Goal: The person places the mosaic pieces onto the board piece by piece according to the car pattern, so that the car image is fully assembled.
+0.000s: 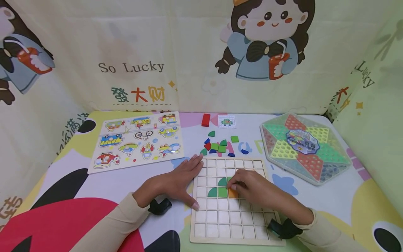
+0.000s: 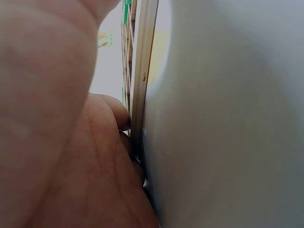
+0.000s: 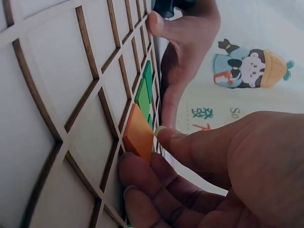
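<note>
A wooden grid board [image 1: 214, 231] lies in front of me. My left hand [image 1: 174, 182] is spread along its left side, thumb on the edge, fingertips by the far corner; the left wrist view shows the palm beside the board's edge [image 2: 145, 71]. Over the middle of the grid, my right hand [image 1: 256, 187] holds an orange square tile [image 3: 137, 133] between thumb and curled fingers, low at its cell. Beside it sit a green square tile [image 1: 222, 192] and a dark green quarter-circle [image 1: 212, 192]. Another quarter-circle [image 1: 222, 181] lies one row farther, next to a green tile partly hidden by my fingers.
Loose green, blue and red pieces [image 1: 221, 149] lie beyond the board. Farther back are a pattern card [image 1: 226, 121] and a red block [image 1: 205, 120]. A vehicle puzzle board [image 1: 138, 140] stands left, a hexagonal game box [image 1: 305, 147] right. A printed cloth hangs behind.
</note>
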`<state>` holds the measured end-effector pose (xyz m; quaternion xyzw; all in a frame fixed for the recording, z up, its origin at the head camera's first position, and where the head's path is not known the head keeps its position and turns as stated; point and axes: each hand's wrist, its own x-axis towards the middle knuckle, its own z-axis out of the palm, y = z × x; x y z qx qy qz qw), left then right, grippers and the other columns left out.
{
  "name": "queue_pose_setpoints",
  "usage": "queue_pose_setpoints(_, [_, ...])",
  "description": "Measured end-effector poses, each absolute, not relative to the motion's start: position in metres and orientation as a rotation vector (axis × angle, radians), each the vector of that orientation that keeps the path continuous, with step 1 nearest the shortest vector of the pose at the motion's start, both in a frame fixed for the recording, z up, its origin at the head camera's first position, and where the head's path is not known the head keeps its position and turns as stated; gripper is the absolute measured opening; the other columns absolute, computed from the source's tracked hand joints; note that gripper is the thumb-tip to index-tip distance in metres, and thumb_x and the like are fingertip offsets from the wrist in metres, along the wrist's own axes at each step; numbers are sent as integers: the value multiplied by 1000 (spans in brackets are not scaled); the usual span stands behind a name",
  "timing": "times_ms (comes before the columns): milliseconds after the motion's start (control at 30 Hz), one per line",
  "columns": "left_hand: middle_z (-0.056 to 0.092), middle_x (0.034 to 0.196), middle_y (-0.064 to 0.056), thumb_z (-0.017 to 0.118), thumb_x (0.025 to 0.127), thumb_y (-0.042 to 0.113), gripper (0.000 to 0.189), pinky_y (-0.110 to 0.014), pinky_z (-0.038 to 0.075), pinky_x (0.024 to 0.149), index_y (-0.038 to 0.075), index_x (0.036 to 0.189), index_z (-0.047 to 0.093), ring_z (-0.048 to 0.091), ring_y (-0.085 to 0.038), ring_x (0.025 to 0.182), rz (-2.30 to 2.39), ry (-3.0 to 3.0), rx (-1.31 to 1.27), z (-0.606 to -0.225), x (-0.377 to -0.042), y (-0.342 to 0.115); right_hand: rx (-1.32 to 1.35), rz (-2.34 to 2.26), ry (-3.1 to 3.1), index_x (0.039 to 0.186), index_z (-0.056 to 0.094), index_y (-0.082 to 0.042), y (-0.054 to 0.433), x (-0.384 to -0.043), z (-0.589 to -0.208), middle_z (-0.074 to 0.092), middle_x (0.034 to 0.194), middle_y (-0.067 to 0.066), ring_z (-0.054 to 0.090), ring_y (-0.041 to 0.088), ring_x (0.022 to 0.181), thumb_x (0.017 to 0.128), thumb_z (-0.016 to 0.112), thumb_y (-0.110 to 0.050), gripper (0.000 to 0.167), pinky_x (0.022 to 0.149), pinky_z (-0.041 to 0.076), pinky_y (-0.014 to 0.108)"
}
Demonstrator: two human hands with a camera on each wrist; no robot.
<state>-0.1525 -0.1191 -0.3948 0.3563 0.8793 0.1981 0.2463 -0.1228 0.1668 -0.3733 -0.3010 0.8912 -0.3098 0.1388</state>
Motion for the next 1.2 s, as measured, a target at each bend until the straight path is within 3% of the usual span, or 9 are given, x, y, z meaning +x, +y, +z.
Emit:
queue_pose_setpoints(333, [-7,163,-2,76,69,64,123,-42,-2,117,9,157,9,-13,-18,146,540,2405,991,-395,-152,-119,-821,-924,2591,98,74,-13,168,-123,-366,63,90,-10,55,7,81,94,65,-9,11,71,50,26])
queue_pose_setpoints(767, [-10,163,1,77,68,65,125,-40,-4,116,11,157,8,-14,-15,146,546,2400,951,-395,-151,-119,-792,-1034,2573,99,72,-11,173,-140,-368,62,83,-9,52,11,64,95,65,-12,9,57,46,25])
queue_pose_setpoints(1200, [-11,163,3,76,68,66,125,-39,-4,116,13,158,7,-15,-13,145,547,2402,948,-396,-151,-119,-645,-1047,2654,99,73,-9,174,-164,-372,63,86,-3,51,17,72,93,66,-10,9,60,45,27])
